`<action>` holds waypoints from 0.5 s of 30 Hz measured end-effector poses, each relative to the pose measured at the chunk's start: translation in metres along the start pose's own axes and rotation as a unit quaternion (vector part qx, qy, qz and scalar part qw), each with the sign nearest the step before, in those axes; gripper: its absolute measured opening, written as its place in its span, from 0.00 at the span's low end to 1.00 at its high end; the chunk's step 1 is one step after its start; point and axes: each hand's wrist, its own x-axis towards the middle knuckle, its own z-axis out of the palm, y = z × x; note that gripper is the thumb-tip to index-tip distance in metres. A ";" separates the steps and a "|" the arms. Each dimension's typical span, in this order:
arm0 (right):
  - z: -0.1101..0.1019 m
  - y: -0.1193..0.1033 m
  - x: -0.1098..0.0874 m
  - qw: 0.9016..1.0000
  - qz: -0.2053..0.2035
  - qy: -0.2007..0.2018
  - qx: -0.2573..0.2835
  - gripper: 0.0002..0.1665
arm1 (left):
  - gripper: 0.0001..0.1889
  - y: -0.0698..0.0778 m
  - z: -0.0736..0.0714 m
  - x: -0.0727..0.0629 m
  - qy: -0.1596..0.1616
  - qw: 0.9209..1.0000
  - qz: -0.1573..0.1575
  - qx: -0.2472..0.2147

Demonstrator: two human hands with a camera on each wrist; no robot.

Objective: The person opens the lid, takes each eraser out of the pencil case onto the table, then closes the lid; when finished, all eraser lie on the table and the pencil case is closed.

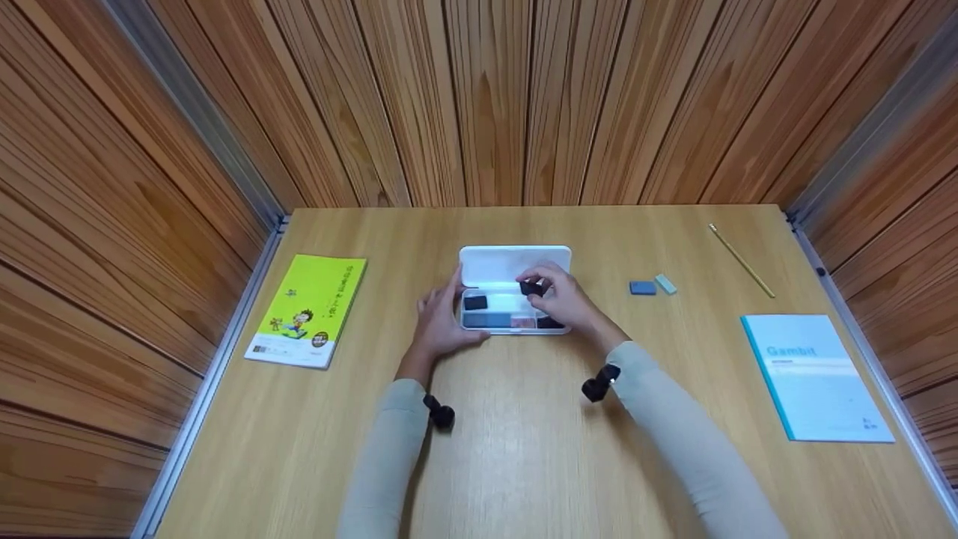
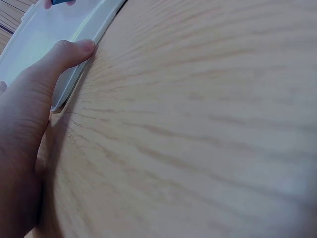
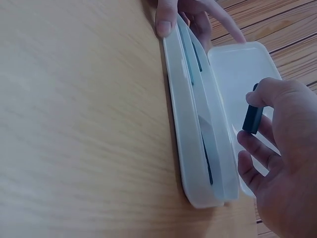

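An open white pencil case [image 1: 490, 263] lies on the table, its lid tipped back. My left hand [image 1: 440, 320] grips its left end, thumb [image 2: 74, 52] on the front rim and fingers spread along the side toward the lid. Over the right part of the case, my right hand [image 1: 566, 303] pinches a small dark block [image 3: 253, 116], eraser-like in shape, between thumb and fingers. A black block [image 1: 475, 302] sits in the rear left of the tray. Along the front lie a blue-grey piece [image 1: 486, 320], a pinkish one [image 1: 523, 323] and a dark one [image 1: 548, 323].
Right of the case are a blue eraser [image 1: 642, 287] and a pale green eraser [image 1: 665, 284]. A pencil [image 1: 741, 260] lies farther right, behind a light blue notebook [image 1: 819, 378]. At left is a yellow-green book [image 1: 307, 311]. Wood-panelled walls enclose the table's back and sides.
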 end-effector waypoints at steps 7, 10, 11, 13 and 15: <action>-0.015 0.010 -0.010 1.000 0.000 0.001 -0.006 0.22 | 0.76 -0.003 0.000 0.000 -0.002 1.000 0.003 -0.004; -0.024 0.013 -0.016 1.000 0.012 0.000 -0.012 0.22 | 0.75 -0.004 0.000 0.000 0.002 1.000 0.005 -0.003; -0.027 0.014 -0.017 1.000 0.018 0.001 -0.014 0.22 | 0.75 -0.003 0.000 0.000 0.002 1.000 0.005 -0.003; -0.034 0.016 -0.021 0.999 0.029 0.003 -0.019 0.22 | 0.75 -0.003 0.000 0.000 0.002 1.000 0.006 -0.004; -0.041 0.020 -0.025 0.999 0.041 0.009 -0.019 0.23 | 0.75 -0.002 0.000 0.000 0.002 1.000 0.005 -0.004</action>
